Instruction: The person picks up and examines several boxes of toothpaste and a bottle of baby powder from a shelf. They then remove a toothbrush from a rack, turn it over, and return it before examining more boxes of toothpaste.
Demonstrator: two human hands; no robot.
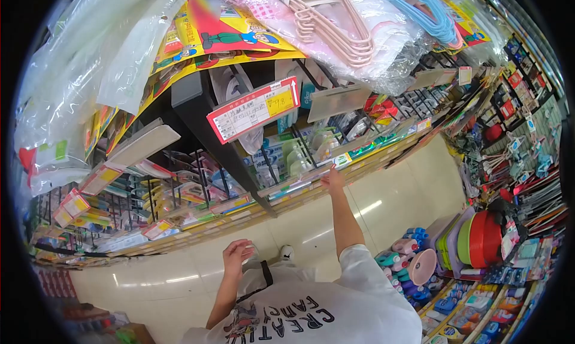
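Note:
My right hand (333, 179) reaches to the shelf's front edge and touches a small green and white package (342, 159) there; its fingers are too small to read clearly. Low in front of my body, my left hand (238, 252) hangs with its fingers apart and nothing in them. Clear hooked items (297, 159) hang just behind the shelf edge. A red-framed price tag (254, 109) sticks out above them. Pink hangers (335, 29) and blue hangers (426, 14) lie at the top.
Tiled floor (299, 224) runs along the shelf. Red and green basins (485, 239), a pink basin (422, 267) and bottles (405, 246) stand at the right. More packed shelves (479, 308) are at the lower right. Plastic bags (90, 56) hang at the upper left.

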